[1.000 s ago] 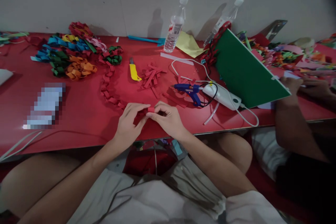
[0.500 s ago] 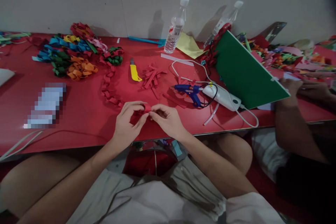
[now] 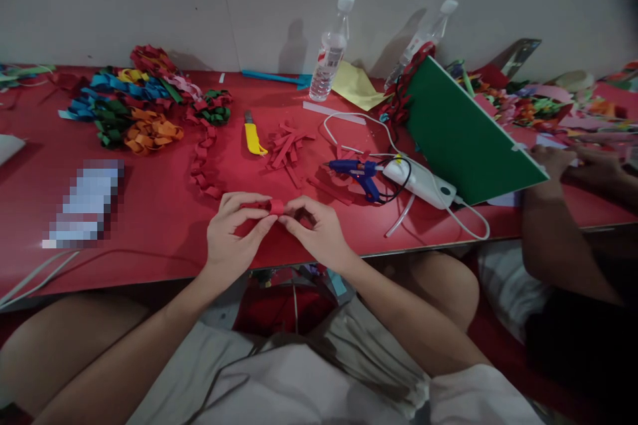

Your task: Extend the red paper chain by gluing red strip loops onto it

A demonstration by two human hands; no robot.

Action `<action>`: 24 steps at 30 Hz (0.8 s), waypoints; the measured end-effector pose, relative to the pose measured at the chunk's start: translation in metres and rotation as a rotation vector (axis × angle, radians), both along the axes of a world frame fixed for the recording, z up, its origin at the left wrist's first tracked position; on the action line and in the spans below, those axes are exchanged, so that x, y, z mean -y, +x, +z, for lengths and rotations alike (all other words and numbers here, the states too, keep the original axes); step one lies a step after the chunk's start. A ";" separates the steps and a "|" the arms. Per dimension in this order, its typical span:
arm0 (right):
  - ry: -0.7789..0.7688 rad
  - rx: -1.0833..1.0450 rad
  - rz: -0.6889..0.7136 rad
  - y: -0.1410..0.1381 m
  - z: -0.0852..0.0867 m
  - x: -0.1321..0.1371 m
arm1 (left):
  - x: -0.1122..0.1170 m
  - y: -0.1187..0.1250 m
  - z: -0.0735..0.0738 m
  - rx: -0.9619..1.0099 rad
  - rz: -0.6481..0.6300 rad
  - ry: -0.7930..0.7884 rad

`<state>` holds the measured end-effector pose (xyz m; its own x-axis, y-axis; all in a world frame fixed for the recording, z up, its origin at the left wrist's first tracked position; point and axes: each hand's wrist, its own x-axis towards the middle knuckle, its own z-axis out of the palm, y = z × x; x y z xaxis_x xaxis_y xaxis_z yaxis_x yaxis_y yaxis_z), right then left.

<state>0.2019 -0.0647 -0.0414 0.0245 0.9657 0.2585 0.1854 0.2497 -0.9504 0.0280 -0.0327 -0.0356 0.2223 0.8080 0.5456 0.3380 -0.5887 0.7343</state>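
Note:
A small red paper loop (image 3: 276, 206) is pinched between my two hands above the table's front edge. My left hand (image 3: 236, 226) grips its left side with thumb and fingers. On the other side, the fingertips of my right hand (image 3: 315, 226) close on the same loop. A red paper chain (image 3: 203, 163) runs along the table toward my left hand; its near end is hidden behind the fingers. Beyond my hands lies a pile of red paper strips (image 3: 288, 146). A blue glue gun (image 3: 361, 176) rests to the right of them.
Around lie a yellow utility knife (image 3: 253, 138), coloured paper chains (image 3: 134, 106), a pixelated phone (image 3: 87, 202) and a white power strip (image 3: 419, 182). A water bottle (image 3: 329, 56) stands at the back. A green board (image 3: 463, 136) leans at right, near another person's hands (image 3: 553, 159).
My left hand has shifted slightly left, and the red paper loop shows more fully between my fingertips. The view has moved a little; the other things on the table stay in place.

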 end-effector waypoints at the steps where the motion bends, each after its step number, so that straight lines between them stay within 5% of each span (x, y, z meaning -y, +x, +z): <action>1: 0.008 0.006 0.004 0.000 0.001 0.000 | 0.000 0.000 0.000 0.002 -0.010 -0.005; 17: 0.039 0.090 0.077 0.003 0.005 0.003 | -0.011 -0.008 0.008 -0.100 -0.071 0.092; 24: 0.079 0.132 0.048 0.003 0.003 0.003 | -0.009 -0.006 0.004 -0.125 -0.075 0.001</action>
